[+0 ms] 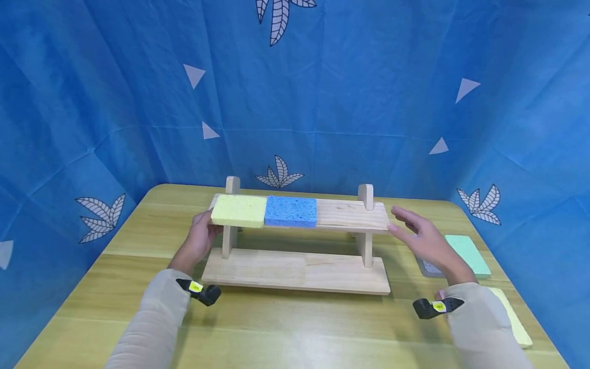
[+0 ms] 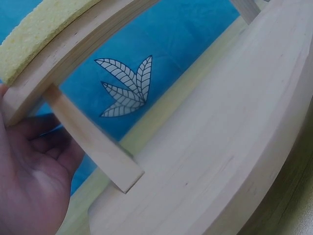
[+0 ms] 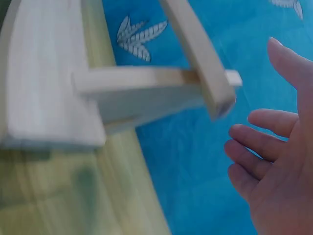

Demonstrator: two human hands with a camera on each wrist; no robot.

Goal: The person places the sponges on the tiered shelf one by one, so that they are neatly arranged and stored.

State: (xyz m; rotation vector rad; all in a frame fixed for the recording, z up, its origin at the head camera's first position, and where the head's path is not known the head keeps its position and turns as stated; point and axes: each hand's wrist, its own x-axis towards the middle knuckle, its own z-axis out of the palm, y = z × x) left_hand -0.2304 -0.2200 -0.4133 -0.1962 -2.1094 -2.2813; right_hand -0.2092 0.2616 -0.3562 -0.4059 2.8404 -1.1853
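A two-tier wooden rack (image 1: 299,269) stands on the table. On its upper shelf (image 1: 345,212) a yellow sponge (image 1: 238,209) lies at the left end, with a blue sponge (image 1: 291,210) right beside it. My left hand (image 1: 199,238) grips the left end of that shelf by the yellow sponge; in the left wrist view its fingers (image 2: 41,132) curl behind and under the board. Just off the right end of the upper shelf is my right hand (image 1: 426,238), holding nothing. The right wrist view shows its fingers (image 3: 259,144) spread loosely, apart from the wood.
To the right, a green sponge (image 1: 467,253) and a grey sponge (image 1: 430,269) lie on the wooden table (image 1: 295,333). Nearer, another yellow sponge (image 1: 513,318) and a pink item (image 1: 440,294) are partly hidden by the right arm. A blue patterned cloth (image 1: 350,92) hangs around the table.
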